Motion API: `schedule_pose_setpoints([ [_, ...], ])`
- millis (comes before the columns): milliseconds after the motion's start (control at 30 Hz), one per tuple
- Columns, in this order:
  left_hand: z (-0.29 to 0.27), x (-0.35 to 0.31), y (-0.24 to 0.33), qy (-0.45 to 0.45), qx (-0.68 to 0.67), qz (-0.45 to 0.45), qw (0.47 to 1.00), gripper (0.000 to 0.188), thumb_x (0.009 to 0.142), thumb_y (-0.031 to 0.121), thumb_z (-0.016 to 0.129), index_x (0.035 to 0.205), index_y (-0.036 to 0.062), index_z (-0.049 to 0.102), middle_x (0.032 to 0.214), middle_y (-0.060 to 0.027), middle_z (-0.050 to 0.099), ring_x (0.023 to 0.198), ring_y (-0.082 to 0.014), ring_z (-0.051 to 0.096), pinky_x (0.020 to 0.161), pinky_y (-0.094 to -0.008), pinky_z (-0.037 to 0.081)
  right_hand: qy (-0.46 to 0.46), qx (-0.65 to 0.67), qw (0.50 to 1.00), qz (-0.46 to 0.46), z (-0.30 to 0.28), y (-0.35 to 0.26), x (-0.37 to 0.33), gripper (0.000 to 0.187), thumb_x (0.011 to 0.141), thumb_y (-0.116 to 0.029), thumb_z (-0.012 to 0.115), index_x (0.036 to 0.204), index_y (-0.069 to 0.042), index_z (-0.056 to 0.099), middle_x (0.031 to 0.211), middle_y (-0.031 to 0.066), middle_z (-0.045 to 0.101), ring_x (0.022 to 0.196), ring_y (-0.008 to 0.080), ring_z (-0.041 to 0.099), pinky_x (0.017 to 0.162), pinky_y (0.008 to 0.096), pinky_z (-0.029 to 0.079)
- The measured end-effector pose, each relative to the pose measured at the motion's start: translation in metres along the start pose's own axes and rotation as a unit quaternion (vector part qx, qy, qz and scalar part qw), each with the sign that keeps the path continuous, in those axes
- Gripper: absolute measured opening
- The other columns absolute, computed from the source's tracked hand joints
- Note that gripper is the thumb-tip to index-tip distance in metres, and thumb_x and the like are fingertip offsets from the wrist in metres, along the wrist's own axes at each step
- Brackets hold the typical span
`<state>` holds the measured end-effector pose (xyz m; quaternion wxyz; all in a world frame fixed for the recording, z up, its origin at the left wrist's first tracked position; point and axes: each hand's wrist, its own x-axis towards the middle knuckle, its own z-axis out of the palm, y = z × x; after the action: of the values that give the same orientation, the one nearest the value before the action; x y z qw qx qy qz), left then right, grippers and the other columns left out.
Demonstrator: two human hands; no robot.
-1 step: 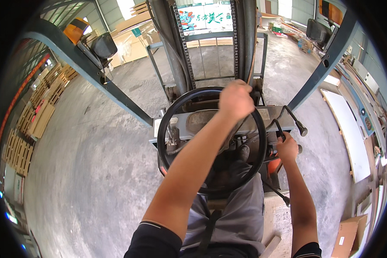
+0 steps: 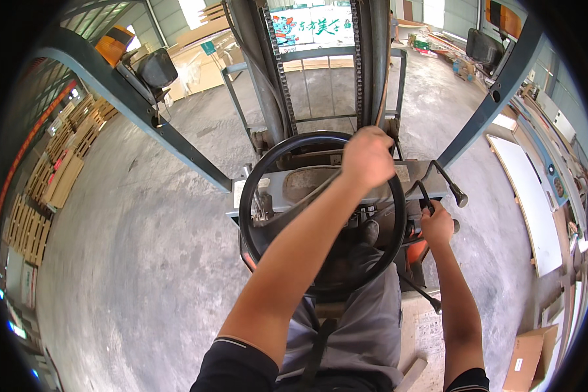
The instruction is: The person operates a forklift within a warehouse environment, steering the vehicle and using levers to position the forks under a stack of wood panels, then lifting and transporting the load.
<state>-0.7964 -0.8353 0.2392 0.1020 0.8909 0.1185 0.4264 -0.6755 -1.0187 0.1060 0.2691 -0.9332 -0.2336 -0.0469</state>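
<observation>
Now the steering wheel [image 2: 320, 215] is gripped at its upper right by the left hand [image 2: 367, 159], mid-turn; the right hand [image 2: 436, 224] is closed round a control lever [image 2: 426, 196]. Steady steering is judged next.

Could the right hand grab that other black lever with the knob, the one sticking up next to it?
Probably yes. The right hand grips one lever, and the knobbed lever stands just beside it with nothing between.

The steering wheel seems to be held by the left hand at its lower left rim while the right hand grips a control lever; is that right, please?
Not quite. The head view shows the left hand on the upper right rim of the steering wheel, not the lower left. The right hand does grip a control lever.
</observation>
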Motion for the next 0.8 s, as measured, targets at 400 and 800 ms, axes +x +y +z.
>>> schedule_pose_setpoints([
  [400,-0.061,-0.233,0.253,-0.088,-0.117,0.077,0.986,0.021,0.065,-0.001,0.061,0.085,0.0023,0.066,0.104,-0.0113,0.062,0.111,-0.032,0.057,0.091,-0.0403,0.049,-0.027,0.009,0.999,-0.04,-0.095,0.097,-0.135,0.037,0.082,-0.025,0.061,0.115,-0.01,0.061,0.095,0.0207,0.067,0.092,0.0385,0.064,0.079,0.0469,0.05],
  [800,-0.176,-0.374,0.399,-0.079,-0.052,0.007,0.995,0.025,0.061,-0.002,0.062,0.085,0.0028,0.067,0.102,-0.0107,0.065,0.103,-0.0317,0.063,0.084,-0.0378,0.054,-0.015,0.031,0.995,-0.098,-0.185,0.167,-0.232,0.031,0.08,-0.023,0.063,0.106,-0.007,0.064,0.088,0.0182,0.068,0.085,0.0362,0.065,0.076,0.0456,0.051],
])
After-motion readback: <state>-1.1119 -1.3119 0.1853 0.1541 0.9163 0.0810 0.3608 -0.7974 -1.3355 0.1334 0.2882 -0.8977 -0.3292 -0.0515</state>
